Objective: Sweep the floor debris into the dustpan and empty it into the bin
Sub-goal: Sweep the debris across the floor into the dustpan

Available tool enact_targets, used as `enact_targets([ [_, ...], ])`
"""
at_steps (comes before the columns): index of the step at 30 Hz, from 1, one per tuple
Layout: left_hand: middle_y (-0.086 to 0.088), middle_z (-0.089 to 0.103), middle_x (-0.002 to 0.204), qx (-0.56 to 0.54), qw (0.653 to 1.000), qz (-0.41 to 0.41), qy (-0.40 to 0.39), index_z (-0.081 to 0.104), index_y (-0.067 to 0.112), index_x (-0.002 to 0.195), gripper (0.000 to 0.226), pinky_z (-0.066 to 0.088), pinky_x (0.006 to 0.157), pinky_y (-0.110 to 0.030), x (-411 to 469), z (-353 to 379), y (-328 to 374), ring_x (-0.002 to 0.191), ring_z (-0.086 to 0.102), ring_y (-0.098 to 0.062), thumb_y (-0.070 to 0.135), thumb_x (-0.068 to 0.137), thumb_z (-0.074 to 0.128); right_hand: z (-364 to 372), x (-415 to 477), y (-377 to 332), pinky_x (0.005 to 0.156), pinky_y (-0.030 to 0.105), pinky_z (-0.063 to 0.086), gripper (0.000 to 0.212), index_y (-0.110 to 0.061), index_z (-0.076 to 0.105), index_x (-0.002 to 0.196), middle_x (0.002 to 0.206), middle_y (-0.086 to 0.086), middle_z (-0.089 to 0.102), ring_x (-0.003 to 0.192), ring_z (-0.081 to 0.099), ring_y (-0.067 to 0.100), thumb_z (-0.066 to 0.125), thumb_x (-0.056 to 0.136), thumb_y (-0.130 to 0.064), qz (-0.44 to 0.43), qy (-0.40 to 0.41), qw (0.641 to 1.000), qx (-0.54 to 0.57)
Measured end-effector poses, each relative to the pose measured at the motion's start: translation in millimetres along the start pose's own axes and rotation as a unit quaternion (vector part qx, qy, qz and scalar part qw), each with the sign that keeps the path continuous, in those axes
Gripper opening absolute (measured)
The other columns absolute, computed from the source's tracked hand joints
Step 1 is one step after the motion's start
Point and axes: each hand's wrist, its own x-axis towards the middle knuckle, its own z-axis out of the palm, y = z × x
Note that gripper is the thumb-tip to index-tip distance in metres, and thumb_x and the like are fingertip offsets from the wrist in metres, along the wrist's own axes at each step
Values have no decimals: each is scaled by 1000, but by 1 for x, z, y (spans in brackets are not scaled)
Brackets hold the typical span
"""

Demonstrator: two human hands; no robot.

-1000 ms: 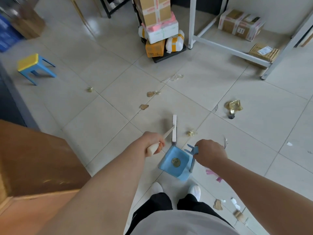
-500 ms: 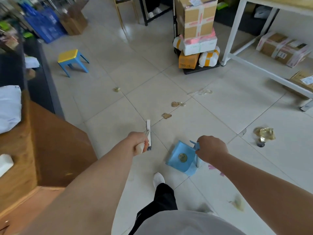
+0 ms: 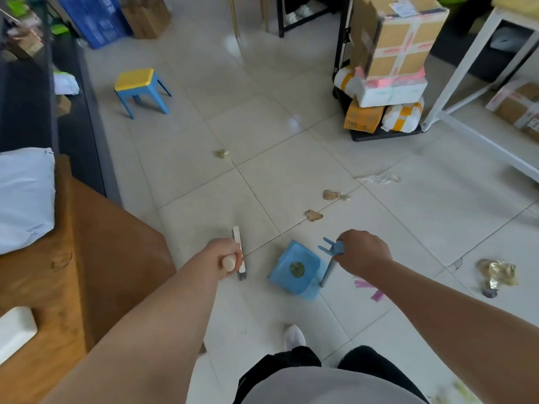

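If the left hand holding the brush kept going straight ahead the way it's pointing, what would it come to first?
Mostly bare tile. The left hand aims its brush up the floor; the nearest thing roughly in that line looks like the small gold scrap, though depth is hard to judge.

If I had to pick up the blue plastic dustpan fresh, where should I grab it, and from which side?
Take the blue plastic dustpan by the forked top of its upright blue handle, coming from above on the right side. The handle rises from the pan's right edge, so a top grip probably lets the pan hang clear. The right hand already holds it there; the left hand is taken up with the white broom.
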Motion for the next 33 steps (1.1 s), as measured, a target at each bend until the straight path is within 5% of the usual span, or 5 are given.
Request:
enact_targets([
  [4, -13, 54, 69, 39, 999, -4, -7, 49, 0, 65, 21, 43, 47, -21, 21, -10, 12, 52, 48, -23, -17, 77, 49, -12, 29, -21, 64, 26, 50, 11, -25, 69, 88, 84, -6, 65, 79, 63, 16, 60, 83, -29, -17, 4, 1000, -8],
  [14, -14, 52, 78, -36, 998, -37, -37, 50, -2, 83, 11, 41, 31, -12, 71, -2, 105, 26, 45, -9, -5, 93, 48, -53, 126, -59, 65, 26, 45, 14, -21, 68, 96, 88, -2, 67, 83, 63, 21, 60, 84, -24, -26, 7, 999, -19],
  [19, -14, 55, 77, 1, 1000, -9, -6, 52, 3, 89, 12, 41, 35, -11, 95, 14, 180, 36, 47, -10, -5, 93, 45, -79, 187, -72, 73, 27, 49, 19, -22, 67, 104, 97, -1, 67, 93, 65, 22, 61, 86, -26, -34, -14, 999, -18],
  [27, -16, 57, 79, -13, 1000, -2, 26, 54, 1, 97, 9, 43, 34, -13, 139, -4, 269, 30, 50, -12, -5, 91, 50, -129, 272, -105, 65, 27, 47, 14, -20, 67, 94, 86, 0, 66, 81, 63, 23, 59, 83, -22, -36, -24, 999, -17],
  [33, -15, 56, 68, 17, 999, 20, 26, 60, 0, 58, 34, 42, 45, -19, 179, -26, 324, 38, 48, -16, -11, 87, 47, -141, 329, -140, 64, 27, 46, 14, -21, 68, 97, 88, 0, 67, 79, 61, 22, 61, 85, -26, -22, -17, 1000, -12],
])
